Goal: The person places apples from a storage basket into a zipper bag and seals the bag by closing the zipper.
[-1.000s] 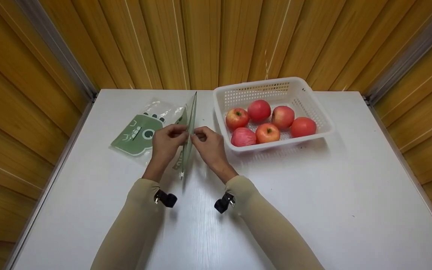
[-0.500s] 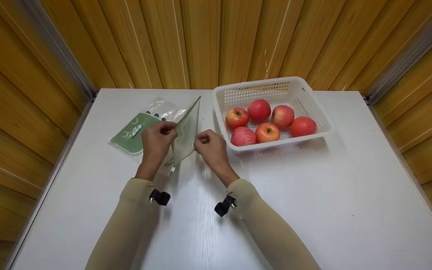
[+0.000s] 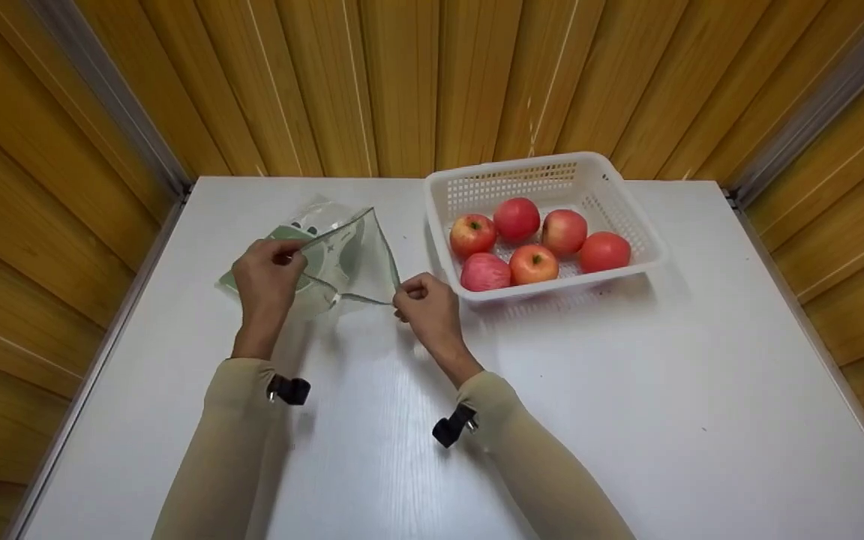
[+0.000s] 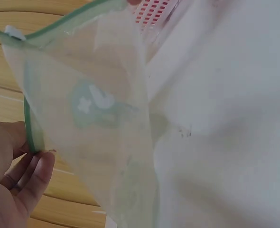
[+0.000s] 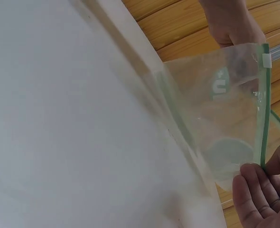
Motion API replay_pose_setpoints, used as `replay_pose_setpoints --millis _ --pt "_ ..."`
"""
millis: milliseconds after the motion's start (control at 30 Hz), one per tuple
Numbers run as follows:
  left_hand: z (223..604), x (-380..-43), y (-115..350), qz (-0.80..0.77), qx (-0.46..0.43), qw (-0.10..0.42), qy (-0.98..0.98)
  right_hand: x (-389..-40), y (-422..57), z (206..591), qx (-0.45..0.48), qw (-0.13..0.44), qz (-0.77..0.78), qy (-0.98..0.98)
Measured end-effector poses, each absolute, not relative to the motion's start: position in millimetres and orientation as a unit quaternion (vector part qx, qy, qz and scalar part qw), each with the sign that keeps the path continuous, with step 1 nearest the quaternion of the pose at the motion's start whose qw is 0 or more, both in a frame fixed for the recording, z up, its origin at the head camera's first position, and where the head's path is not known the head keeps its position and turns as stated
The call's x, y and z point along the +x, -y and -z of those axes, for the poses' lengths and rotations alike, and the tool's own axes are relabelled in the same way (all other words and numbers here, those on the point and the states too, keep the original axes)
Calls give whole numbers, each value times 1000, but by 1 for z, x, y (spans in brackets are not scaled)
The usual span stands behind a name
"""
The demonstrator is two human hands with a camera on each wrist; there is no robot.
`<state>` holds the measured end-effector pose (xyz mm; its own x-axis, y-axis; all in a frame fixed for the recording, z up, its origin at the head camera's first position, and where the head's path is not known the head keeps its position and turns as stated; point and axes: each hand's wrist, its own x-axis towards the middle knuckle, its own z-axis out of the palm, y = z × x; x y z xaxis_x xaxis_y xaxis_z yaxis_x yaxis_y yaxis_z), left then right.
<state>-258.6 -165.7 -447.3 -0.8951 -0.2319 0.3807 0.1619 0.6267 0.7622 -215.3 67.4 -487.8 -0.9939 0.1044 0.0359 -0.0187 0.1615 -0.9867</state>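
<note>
A clear zip bag with green edging is held between my two hands, its mouth spread wide. My left hand pinches one side of the rim between thumb and fingers. At the opposite side, my right hand pinches the rim's near right corner. A white slider sits on the green zip strip in the right wrist view. In the left wrist view, faint print shows through the bag. Beneath the left hand lies another clear bag with a green cartoon print, partly covered.
Right of the hands stands a white perforated plastic basket holding several red apples. Both rest on a white table. Yellow wood-patterned panels enclose the table at the back and sides.
The left hand has moved left, away from the right hand. The bag has gone from nearly flat and edge-on to spread at its mouth. The right hand has shifted slightly right and nearer.
</note>
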Motion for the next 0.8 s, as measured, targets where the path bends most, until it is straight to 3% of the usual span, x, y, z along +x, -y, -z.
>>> replay_pose_setpoints --millis 400,667,800 --pt "435 -257 189 401 38 266 876 -209 -71 488 -25 61 -650 757" --pt "443 -250 176 443 -2 282 851 -207 -69 487 -27 41 -660 750" --pt "444 -247 166 468 -12 266 842 -206 -69 486 -21 32 -657 753"
